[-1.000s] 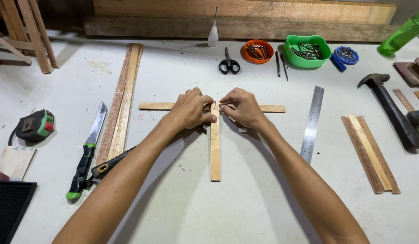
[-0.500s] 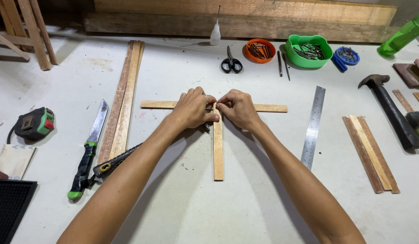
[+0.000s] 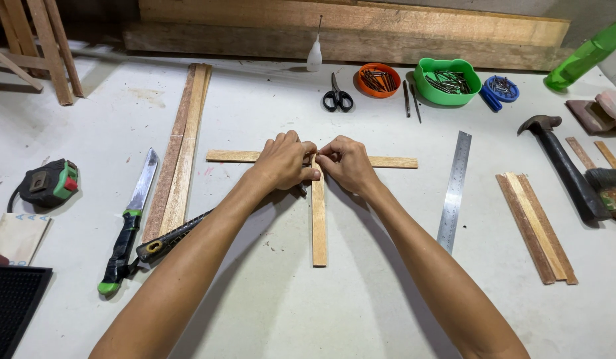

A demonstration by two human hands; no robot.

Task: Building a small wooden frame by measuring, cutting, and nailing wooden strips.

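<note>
Both hands (image 3: 318, 163) hide where the wooden strips (image 3: 319, 226) cross.

Left hand (image 3: 285, 161): bare, no glove, no ring or band visible on the fingers that show; knuckles and back of the hand face the head camera.

Right hand (image 3: 348, 165): bare, no glove, no ring visible; short nails as far as can be told.

Left forearm (image 3: 188, 272): uncovered from wrist to the lower picture edge; no sleeve, watch or bracelet in view.

Right forearm (image 3: 441, 279): uncovered likewise, slim, no sleeve, strap or marking in view.

Clothing: none enters the picture.
</note>
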